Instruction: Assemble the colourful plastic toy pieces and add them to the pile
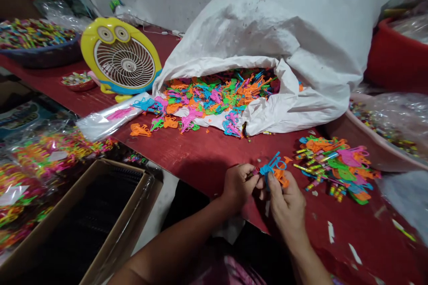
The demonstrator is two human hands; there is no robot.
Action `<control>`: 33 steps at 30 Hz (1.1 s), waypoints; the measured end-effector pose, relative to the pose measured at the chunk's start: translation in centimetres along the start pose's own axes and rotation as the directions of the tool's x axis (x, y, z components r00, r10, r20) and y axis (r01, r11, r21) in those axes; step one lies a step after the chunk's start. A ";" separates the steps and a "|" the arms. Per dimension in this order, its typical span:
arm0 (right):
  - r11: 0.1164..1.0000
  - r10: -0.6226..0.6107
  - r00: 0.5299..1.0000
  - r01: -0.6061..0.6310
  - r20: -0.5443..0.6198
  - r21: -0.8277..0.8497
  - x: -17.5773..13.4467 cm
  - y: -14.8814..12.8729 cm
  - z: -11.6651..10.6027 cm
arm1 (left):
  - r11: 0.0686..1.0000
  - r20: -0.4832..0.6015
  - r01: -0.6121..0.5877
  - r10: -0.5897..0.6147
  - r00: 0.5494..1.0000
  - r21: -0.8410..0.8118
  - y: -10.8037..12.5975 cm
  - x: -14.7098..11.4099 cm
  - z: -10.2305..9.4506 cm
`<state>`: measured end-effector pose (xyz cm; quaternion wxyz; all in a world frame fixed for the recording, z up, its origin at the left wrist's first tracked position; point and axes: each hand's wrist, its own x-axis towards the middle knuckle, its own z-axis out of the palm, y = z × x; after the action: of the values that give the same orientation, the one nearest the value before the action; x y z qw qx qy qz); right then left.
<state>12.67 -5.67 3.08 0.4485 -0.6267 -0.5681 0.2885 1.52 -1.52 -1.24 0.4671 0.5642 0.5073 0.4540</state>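
Note:
My left hand (238,186) pinches a small dark red piece (256,171) at the end of a blue plastic toy (266,168). In my right hand (288,202), thumb and fingers close on that blue toy and some orange plastic toys (281,175) beside it. Both hands meet above the front edge of the red table (197,160). To their right lies a pile of colourful plastic toys (346,164), several with striped yellow sticks attached. Beyond the hands, a white sack (267,22) lies with its mouth towards me, and loose plastic toys (214,93) spill out.
A yellow fan (129,64) stands left of the sack, near a clear plastic bag (100,121). A cardboard box (133,205) sits below the table's left edge, beside bagged toys (50,151). Tubs stand on both sides: blue (43,56), red (394,60) and pink (371,140).

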 end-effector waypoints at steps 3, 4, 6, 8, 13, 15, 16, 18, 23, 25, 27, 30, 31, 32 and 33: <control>0.994 -0.021 0.998 0.015 -0.055 -0.112 0.2 0.5 0.3 | 1.000 0.016 0.020 -0.020 1.000 0.012 -0.1 0.0 0.0; 0.988 -0.031 0.997 0.021 -0.066 -0.153 0.2 0.7 0.4 | 0.999 0.019 0.026 -0.026 0.999 0.019 -0.1 -0.1 0.0; 0.975 -0.057 0.994 0.036 -0.089 -0.217 0.2 0.8 0.5 | 0.999 0.018 0.029 -0.029 0.999 0.032 0.0 -0.1 0.0; 0.965 -0.084 0.991 0.053 -0.109 -0.258 0.1 1.0 0.6 | 0.999 0.020 0.023 -0.024 1.000 0.043 0.0 -0.1 0.1; 0.919 -0.151 0.978 0.085 -0.144 -0.385 0.1 1.5 1.1 | 0.997 0.034 0.000 -0.003 0.999 0.079 -0.1 -0.1 0.1; 0.901 -0.170 0.972 0.086 -0.164 -0.426 0.1 1.7 1.2 | 0.994 0.035 -0.027 0.024 0.999 0.109 -0.1 -0.1 0.0; 0.892 -0.181 0.967 0.085 -0.179 -0.444 0.1 1.7 1.3 | 0.990 0.035 -0.052 0.047 0.998 0.133 -0.2 -0.2 0.0; 0.876 -0.200 0.960 0.084 -0.198 -0.475 0.2 1.8 1.5 | 0.976 0.040 -0.111 0.106 0.994 0.188 -0.2 -0.3 0.0; 0.882 -0.181 0.976 0.108 -0.119 -0.459 0.6 1.8 1.4 | 0.957 0.046 -0.151 0.144 0.989 0.250 -0.2 -0.5 0.0; 0.909 -0.161 0.984 0.118 -0.076 -0.399 0.7 1.7 1.2 | 0.956 0.043 -0.144 0.138 0.990 0.257 -0.1 -0.4 0.0; 0.936 -0.143 0.988 0.115 -0.062 -0.333 0.8 1.6 1.1 | 0.951 0.054 -0.150 0.141 0.989 0.269 -0.1 -0.4 0.1; 0.982 -0.063 0.998 0.060 -0.011 -0.180 1.2 1.2 0.9 | 0.950 0.090 -0.172 0.153 0.984 0.262 0.0 -0.4 0.1; 0.993 -0.012 1.000 0.014 0.018 -0.114 1.5 1.1 0.5 | 0.953 0.109 -0.183 0.161 0.981 0.242 0.0 -0.5 0.2; 0.998 0.038 0.999 -0.036 0.034 -0.055 2.0 1.0 -0.1 | 0.957 0.124 -0.194 0.170 0.978 0.216 0.0 -0.5 0.2; 0.997 0.081 0.997 -0.081 0.018 -0.020 2.7 1.1 -1.2 | 0.961 0.134 -0.201 0.177 0.975 0.188 0.0 -0.5 0.3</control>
<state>14.70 -3.32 3.02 0.4248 -0.6509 -0.5493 0.3069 1.77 -2.03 -1.32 0.3911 0.6797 0.4661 0.4097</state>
